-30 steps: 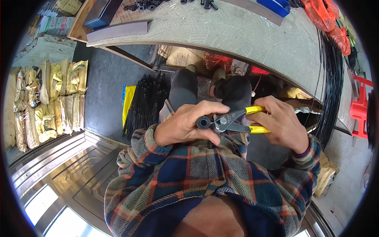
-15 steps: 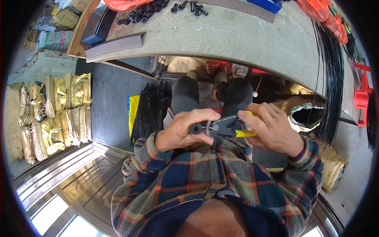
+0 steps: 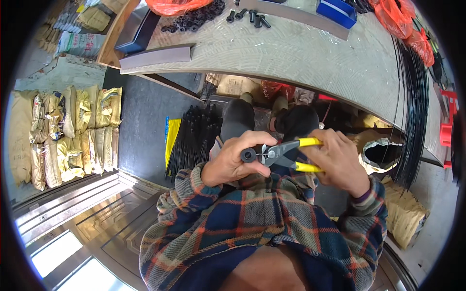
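Observation:
Over my lap, my left hand [image 3: 228,162] grips a small black plastic part with a round hollow end [image 3: 248,154] between the thumb and fingers. My right hand [image 3: 342,160] is closed on the yellow handles of a pair of cutting pliers [image 3: 282,154], which stand spread apart. The plier jaws lie between the left thumb and fingers, right beside the black part, at a thin pale piece sticking out of it. Whether the jaws touch that piece, I cannot tell.
Ahead is a worktable [image 3: 291,51] with a pile of black plastic parts [image 3: 201,17], a blue box [image 3: 336,12] and red plastic bags [image 3: 392,19]. Long black strands [image 3: 415,106] hang over its right edge. A black bundle [image 3: 194,136] stands left of my legs; wrapped packages [image 3: 77,131] line the left.
My right hand has opened the plier handles wider and tilted them. The left hand still holds the black part. The whole view has shifted slightly.

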Demonstrator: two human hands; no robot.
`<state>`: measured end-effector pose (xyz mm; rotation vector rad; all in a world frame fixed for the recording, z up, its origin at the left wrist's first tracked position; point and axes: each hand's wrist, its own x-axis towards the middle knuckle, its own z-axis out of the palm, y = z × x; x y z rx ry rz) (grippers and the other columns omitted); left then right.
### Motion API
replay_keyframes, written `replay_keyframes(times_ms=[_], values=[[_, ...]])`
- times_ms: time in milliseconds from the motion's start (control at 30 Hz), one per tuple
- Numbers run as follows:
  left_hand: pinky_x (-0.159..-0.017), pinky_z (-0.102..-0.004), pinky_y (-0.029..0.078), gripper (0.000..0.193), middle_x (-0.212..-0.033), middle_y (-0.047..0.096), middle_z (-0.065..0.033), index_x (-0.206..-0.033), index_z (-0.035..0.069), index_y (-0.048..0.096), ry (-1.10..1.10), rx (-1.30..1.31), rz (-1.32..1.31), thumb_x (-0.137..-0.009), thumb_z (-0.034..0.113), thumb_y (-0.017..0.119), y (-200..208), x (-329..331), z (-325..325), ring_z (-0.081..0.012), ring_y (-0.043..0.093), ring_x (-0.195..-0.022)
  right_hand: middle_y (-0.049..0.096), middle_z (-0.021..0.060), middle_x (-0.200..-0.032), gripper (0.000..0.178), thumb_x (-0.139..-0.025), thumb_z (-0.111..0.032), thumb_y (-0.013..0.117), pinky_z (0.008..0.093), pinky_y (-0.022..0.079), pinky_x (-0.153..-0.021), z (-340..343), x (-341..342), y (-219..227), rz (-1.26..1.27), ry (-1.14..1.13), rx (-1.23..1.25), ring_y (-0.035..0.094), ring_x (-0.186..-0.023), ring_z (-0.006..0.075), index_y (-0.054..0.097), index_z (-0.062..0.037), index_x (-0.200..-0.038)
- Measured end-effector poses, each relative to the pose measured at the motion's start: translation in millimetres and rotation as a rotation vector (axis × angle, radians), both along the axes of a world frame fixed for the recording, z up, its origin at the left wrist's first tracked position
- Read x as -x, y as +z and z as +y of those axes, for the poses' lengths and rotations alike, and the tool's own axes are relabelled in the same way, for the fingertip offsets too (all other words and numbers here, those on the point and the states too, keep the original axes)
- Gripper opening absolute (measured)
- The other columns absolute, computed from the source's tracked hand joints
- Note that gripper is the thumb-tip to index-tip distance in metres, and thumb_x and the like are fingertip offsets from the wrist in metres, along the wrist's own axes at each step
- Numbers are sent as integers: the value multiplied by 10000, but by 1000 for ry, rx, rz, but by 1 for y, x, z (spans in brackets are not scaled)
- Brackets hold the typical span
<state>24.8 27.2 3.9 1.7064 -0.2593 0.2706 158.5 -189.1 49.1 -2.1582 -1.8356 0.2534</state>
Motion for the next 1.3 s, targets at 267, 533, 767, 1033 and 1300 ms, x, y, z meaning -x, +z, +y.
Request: replay_keyframes(times_ms=[267,533,767,1033,1300], values=[[-756,-289,436,520,-1032,527,-110,-1126,57,477,133,-5,33,-728,305,702,-8,7,-1,-214,564,-872,500,129,-1050,436,-631,-114,623,456,384,-899,21,-5,5,-230,7,-94,525,-921,291,583,-49,-1061],[-692,-220,415,731,-938,538,-98,-1115,-62,493,397,114,-4,-870,597,293,-5,2,-13,-112,520,-764,518,127,-875,286,-568,-83,704,352,452,-591,42,8,-62,-3,-95,-391,546,-726,278,574,-36,-818],[-511,-219,321,674,-628,438,-15,-1169,-75,449,471,219,-24,-901,529,319,-22,-10,-6,-77,395,-557,590,89,-938,246,-827,-192,608,276,493,-663,54,-4,-64,1254,-279,-297,581,-744,142,637,35,-917],[-522,-226,335,607,-636,466,-46,-1094,-71,485,297,252,-22,-918,484,313,-30,-14,0,-87,413,-555,559,85,-845,138,-754,-149,657,287,435,-650,166,-207,-46,135,-641,-594,565,-743,189,665,-38,-834],[-529,-248,346,596,-633,470,-61,-1081,-83,484,252,304,-34,-925,465,310,-36,-22,19,-100,420,-546,528,104,-953,179,-746,-220,654,425,473,-689,236,-262,-46,-339,-734,-197,590,-841,301,647,-78,-855]])
